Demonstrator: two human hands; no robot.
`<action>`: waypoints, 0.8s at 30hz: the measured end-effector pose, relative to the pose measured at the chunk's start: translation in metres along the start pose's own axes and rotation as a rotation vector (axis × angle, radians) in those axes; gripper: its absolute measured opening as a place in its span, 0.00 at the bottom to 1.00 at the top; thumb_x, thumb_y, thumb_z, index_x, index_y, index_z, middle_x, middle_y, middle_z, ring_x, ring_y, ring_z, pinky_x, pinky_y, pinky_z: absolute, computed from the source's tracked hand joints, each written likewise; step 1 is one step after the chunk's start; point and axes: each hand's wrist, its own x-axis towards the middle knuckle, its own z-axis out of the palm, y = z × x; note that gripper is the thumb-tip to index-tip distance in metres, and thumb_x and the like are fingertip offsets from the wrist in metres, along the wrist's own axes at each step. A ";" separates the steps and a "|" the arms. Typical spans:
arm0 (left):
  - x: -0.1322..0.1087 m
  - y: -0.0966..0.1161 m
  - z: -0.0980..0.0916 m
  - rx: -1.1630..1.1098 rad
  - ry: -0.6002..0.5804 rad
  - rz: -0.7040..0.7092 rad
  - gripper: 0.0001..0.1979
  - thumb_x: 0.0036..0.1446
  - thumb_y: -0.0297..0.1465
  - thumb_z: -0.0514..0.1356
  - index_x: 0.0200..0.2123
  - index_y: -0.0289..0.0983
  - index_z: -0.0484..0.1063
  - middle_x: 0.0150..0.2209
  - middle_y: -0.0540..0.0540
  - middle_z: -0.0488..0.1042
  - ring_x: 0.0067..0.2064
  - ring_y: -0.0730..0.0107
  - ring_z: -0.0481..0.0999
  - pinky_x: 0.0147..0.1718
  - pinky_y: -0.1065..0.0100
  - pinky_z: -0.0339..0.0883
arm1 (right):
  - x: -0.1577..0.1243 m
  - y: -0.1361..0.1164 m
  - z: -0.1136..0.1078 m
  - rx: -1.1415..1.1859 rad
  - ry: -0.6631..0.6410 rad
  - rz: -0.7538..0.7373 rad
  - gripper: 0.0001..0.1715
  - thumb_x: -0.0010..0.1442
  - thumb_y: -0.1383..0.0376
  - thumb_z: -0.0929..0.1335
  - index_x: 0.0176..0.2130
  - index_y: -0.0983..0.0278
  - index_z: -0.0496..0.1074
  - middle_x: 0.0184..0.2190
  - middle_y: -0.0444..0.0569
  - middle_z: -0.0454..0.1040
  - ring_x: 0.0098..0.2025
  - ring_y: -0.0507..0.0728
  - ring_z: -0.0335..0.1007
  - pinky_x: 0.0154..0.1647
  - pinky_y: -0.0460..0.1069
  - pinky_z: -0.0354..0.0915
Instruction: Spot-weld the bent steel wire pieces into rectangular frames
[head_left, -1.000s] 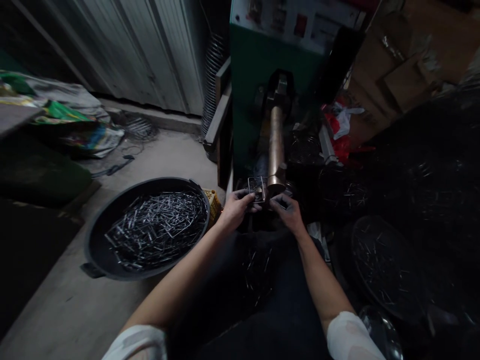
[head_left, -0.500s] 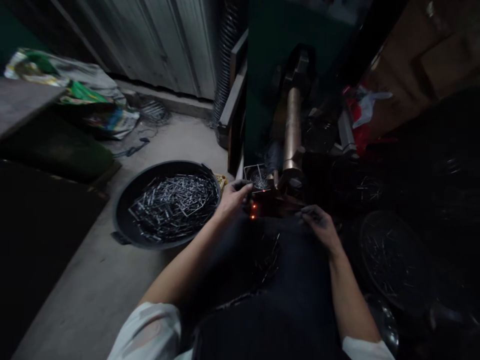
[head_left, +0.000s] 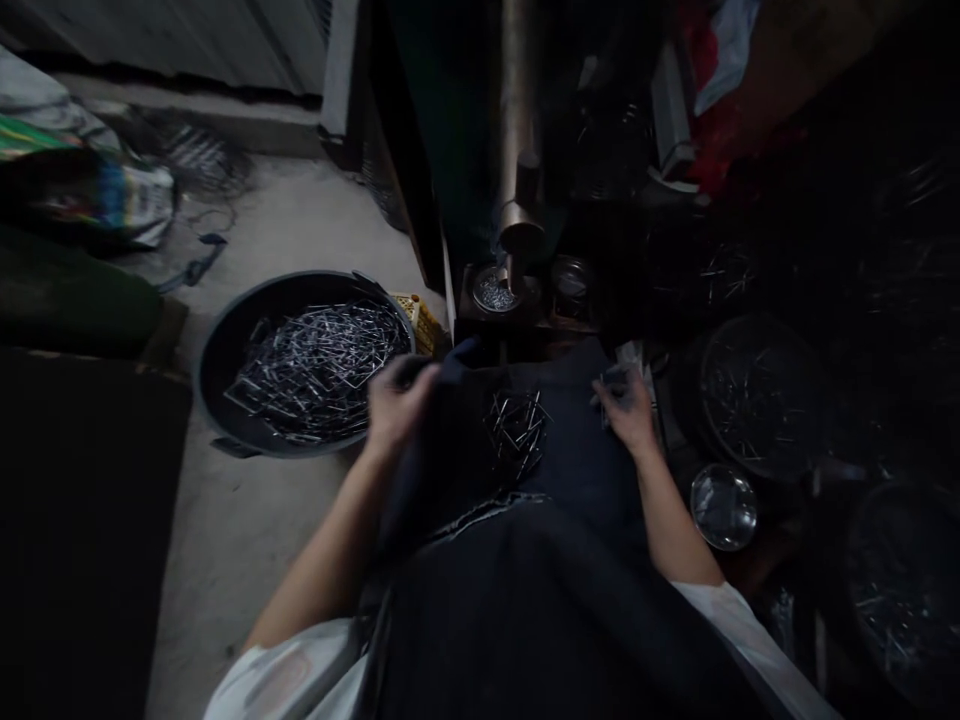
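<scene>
Here, the clock dial is centred on the lap, with 12 o'clock pointing forward. At 10 o'clock, plastic sacks lie on the concrete floor. Nearer, also at 10 o'clock, a black round basin holds a heap of bent wire pieces, and a yellow plastic crate sits against its rim. At 11 o'clock, the left hand is just beside the basin, its fingers curled and closed on a raised fold of the dark apron. A small pile of loose wire pieces lies on the apron between the hands, touching neither. At 12 o'clock, a brass-coloured ram stands above a round metal cup of wire pieces, with a second round cup just beside it. At 1 o'clock, the right hand is partly open, fingers lightly bent; whether it has hold of anything cannot be told. A dark round tray lies at 2 o'clock, and a steel bowl at 3 o'clock.
</scene>
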 end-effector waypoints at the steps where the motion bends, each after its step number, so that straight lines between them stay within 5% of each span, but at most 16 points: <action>1: -0.013 0.009 0.021 0.145 -0.203 0.120 0.14 0.57 0.41 0.66 0.39 0.36 0.75 0.38 0.46 0.77 0.41 0.64 0.75 0.44 0.65 0.69 | 0.000 0.000 0.001 0.009 -0.001 -0.022 0.19 0.60 0.51 0.71 0.40 0.59 0.66 0.25 0.41 0.73 0.24 0.53 0.72 0.26 0.45 0.64; 2: -0.025 0.018 0.041 0.300 -0.387 0.232 0.12 0.59 0.41 0.64 0.38 0.37 0.76 0.39 0.44 0.77 0.42 0.63 0.75 0.44 0.65 0.68 | 0.000 -0.001 0.001 0.015 -0.007 -0.042 0.17 0.60 0.52 0.71 0.38 0.60 0.66 0.25 0.41 0.73 0.25 0.53 0.72 0.27 0.45 0.65; 5: -0.050 0.030 0.088 0.720 -0.658 0.341 0.11 0.64 0.38 0.58 0.37 0.38 0.77 0.42 0.40 0.77 0.43 0.59 0.76 0.39 0.65 0.67 | -0.004 0.001 0.002 0.038 -0.017 -0.062 0.15 0.61 0.53 0.70 0.36 0.61 0.69 0.27 0.42 0.72 0.28 0.53 0.73 0.31 0.46 0.66; 8: -0.061 0.024 0.116 0.938 -0.754 0.298 0.13 0.65 0.35 0.54 0.38 0.36 0.78 0.43 0.36 0.77 0.44 0.55 0.78 0.37 0.64 0.66 | -0.008 0.004 0.002 0.025 -0.006 -0.070 0.15 0.61 0.52 0.70 0.38 0.61 0.72 0.31 0.45 0.75 0.31 0.54 0.73 0.33 0.47 0.67; 12: -0.064 0.014 0.138 0.968 -0.744 0.278 0.14 0.64 0.33 0.54 0.43 0.33 0.77 0.44 0.32 0.78 0.44 0.52 0.78 0.38 0.61 0.66 | -0.010 0.005 0.000 -0.090 0.027 -0.081 0.17 0.62 0.52 0.69 0.43 0.61 0.75 0.32 0.44 0.76 0.27 0.52 0.67 0.29 0.46 0.63; 17: -0.066 0.017 0.133 0.976 -0.712 0.273 0.13 0.61 0.33 0.56 0.43 0.35 0.77 0.45 0.34 0.78 0.46 0.51 0.78 0.38 0.62 0.66 | -0.015 0.005 -0.007 -0.213 0.021 -0.164 0.20 0.61 0.54 0.72 0.50 0.59 0.76 0.37 0.46 0.78 0.30 0.54 0.71 0.38 0.50 0.69; 24: -0.077 0.030 0.082 0.824 -0.543 0.272 0.08 0.62 0.36 0.56 0.39 0.40 0.72 0.43 0.40 0.77 0.43 0.56 0.77 0.35 0.65 0.63 | -0.023 0.011 -0.010 -0.304 0.058 -0.238 0.36 0.55 0.49 0.76 0.58 0.59 0.72 0.50 0.52 0.74 0.48 0.63 0.75 0.52 0.56 0.70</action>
